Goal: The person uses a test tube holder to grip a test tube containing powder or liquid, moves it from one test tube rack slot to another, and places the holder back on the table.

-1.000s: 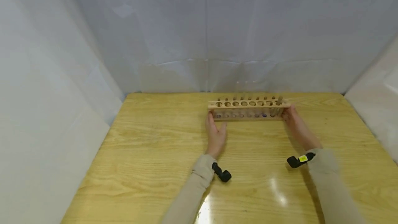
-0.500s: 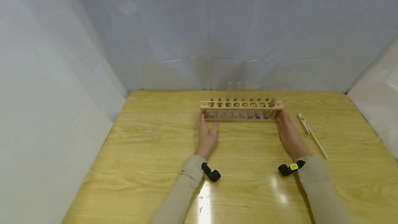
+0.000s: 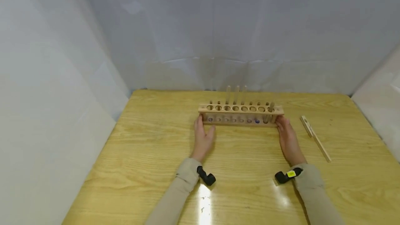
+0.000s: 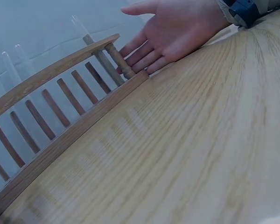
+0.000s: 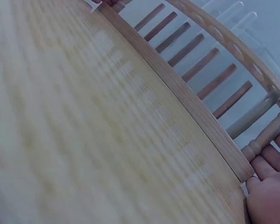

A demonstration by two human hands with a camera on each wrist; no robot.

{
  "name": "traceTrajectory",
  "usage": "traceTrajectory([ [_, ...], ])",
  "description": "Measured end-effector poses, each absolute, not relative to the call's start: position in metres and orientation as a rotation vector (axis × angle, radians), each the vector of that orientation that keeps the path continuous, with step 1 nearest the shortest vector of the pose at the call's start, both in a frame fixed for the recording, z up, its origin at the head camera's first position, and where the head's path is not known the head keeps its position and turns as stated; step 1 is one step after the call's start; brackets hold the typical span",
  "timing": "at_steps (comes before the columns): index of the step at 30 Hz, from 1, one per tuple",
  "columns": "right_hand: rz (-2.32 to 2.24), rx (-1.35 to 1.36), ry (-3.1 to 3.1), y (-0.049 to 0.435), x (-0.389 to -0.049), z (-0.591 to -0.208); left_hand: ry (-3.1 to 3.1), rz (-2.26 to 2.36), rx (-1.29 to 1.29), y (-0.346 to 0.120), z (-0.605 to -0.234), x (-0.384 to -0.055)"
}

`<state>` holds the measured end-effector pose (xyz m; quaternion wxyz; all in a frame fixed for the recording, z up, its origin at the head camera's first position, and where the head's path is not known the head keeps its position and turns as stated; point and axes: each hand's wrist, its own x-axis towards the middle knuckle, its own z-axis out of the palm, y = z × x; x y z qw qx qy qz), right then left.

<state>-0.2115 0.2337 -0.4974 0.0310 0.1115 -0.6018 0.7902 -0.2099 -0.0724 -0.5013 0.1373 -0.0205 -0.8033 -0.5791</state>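
Head view: nearest me, the right wrist camera (image 3: 282,177) bears a yellow label (image 3: 291,174), its marks too small to read; I find no other writing. The left hand (image 3: 203,140) and right hand (image 3: 289,141) touch opposite ends of the wooden rack (image 3: 240,112), fingers largely straight, no closed grip seen. A wooden clamp (image 3: 314,136) lies right of them. The rack stands upright on the surface (image 3: 140,141), toward its far edge. I judge the step as positioning; the next move calls for even, level handling, as three clear tubes (image 3: 236,94) rise behind
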Motion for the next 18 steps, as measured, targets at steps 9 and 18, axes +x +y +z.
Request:
traceTrajectory([
  [9, 2.379, 0.249, -1.814, 0.225, -0.206, -0.496, -2.243, -1.671, 0.005, -0.074, -0.498, -0.209],
  [18, 2.327, 0.192, -1.774, 0.219, -0.206, -0.496, -2.097, -1.829, 0.003, -0.079, -0.492, -0.206],
])
